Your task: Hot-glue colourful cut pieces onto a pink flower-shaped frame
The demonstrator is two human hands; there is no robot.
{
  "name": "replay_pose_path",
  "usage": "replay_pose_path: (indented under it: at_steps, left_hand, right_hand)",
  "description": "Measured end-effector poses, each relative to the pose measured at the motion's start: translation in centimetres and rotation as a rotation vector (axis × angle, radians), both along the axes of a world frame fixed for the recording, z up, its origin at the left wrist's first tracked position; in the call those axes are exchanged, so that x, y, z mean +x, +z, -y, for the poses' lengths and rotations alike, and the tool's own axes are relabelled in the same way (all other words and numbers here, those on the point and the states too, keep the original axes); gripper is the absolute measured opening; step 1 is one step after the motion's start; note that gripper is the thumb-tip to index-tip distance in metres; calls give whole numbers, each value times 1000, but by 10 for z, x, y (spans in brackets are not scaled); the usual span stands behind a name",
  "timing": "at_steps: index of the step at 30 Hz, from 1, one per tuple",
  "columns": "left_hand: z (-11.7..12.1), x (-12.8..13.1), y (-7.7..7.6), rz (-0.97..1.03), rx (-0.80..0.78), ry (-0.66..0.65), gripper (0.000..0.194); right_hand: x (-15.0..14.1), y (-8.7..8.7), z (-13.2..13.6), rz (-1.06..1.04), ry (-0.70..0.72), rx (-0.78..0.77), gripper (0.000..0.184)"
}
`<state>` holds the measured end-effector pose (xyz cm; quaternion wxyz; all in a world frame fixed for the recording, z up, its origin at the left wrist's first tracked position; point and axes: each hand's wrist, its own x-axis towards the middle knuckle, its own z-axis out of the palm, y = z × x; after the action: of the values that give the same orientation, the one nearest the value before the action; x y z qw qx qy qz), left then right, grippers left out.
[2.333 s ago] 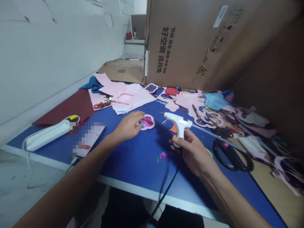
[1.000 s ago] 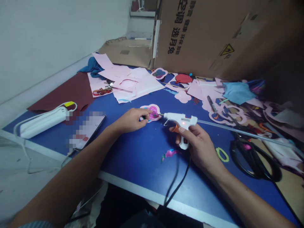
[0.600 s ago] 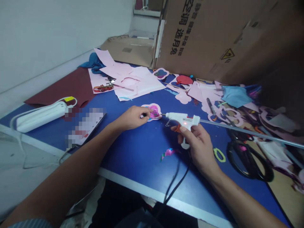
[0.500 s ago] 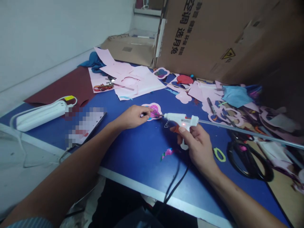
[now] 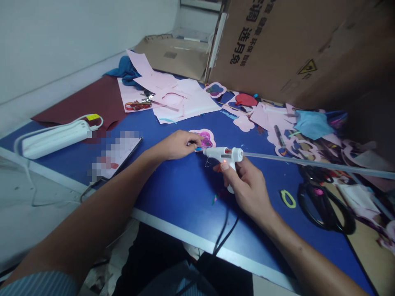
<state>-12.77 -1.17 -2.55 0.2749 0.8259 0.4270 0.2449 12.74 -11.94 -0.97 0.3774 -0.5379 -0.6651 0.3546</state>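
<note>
A white hot glue gun (image 5: 220, 154) with a long clear glue stick out of its back is gripped in my right hand (image 5: 249, 183). A small light on its side glows orange-red. My left hand (image 5: 177, 145) has its fingertips closed at the left side of a pink-rimmed flower-shaped cutout (image 5: 210, 135) with a shiny magenta and blue middle. This cutout lies on the blue table (image 5: 182, 197). The gun's nozzle is at the cutout's lower edge, close to my left fingertips; whether it touches cannot be made out. A small colourful scrap (image 5: 215, 200) lies beneath the gun.
Pink paper sheets (image 5: 197, 98) and cut scraps cover the table's back. Black-handled scissors (image 5: 324, 207) and a yellow-green band (image 5: 288, 199) lie right. A phone (image 5: 119, 158) and white power strip (image 5: 58, 139) are left. A cardboard box (image 5: 284, 53) stands behind. Cords hang over the front edge.
My right hand has brought the glue gun left and slightly down, its nozzle now at the cutout's lower edge rather than its right side. The view has shifted slightly.
</note>
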Motion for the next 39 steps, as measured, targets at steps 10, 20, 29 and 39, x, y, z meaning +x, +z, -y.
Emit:
replay_pose_path:
  at_steps: [10,20,29,39]
  left_hand:
    - [9,19,2,19,30,87,24]
    - [15,28,17,-131,35,100,20]
    - [15,31,6,-162,145,115,13]
    - [15,30,-7,-175,232,55,40]
  right_hand:
    - [12,15,-2,-116,-119,55,41]
    - [19,7,-8,-180,-128,42,43]
    - [23,0,-12,-159,-118,22,40]
    - [21,-1,-12,-170,-118,11,40]
